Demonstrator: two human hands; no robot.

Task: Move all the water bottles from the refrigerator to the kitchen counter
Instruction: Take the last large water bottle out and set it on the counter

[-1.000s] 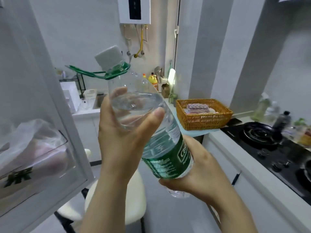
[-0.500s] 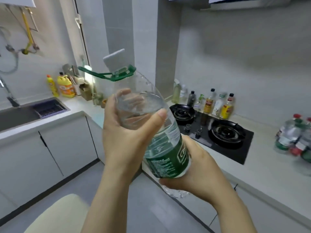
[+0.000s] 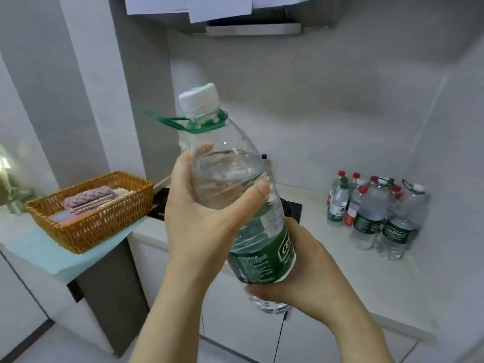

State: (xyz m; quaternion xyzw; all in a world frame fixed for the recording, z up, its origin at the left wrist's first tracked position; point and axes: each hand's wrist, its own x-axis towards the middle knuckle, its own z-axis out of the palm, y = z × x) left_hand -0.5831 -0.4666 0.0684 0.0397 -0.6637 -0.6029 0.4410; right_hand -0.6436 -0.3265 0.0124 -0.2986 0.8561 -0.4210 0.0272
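Observation:
A large clear water bottle (image 3: pixel 235 179) with a white cap, a green carry handle and a green label is held tilted in front of me, in the air before the counter. My left hand (image 3: pixel 201 218) wraps its upper body. My right hand (image 3: pixel 301 273) cups its base from below. Several water bottles (image 3: pixel 372 213), some with red caps and some large with green labels, stand grouped on the white kitchen counter (image 3: pixel 340 271) at the right, by the wall corner. The refrigerator is out of view.
A wicker basket (image 3: pixel 97 221) with folded cloths sits on a light blue mat at the left. A black stove edge (image 3: pixel 293 205) shows behind the held bottle. A range hood (image 3: pixel 251 28) hangs above. White cabinet fronts lie below the counter.
The view has swung right from the refrigerator door past the sink and stove to the counter corner. Both hands kept their hold on the bottle, which now stands a little more upright.

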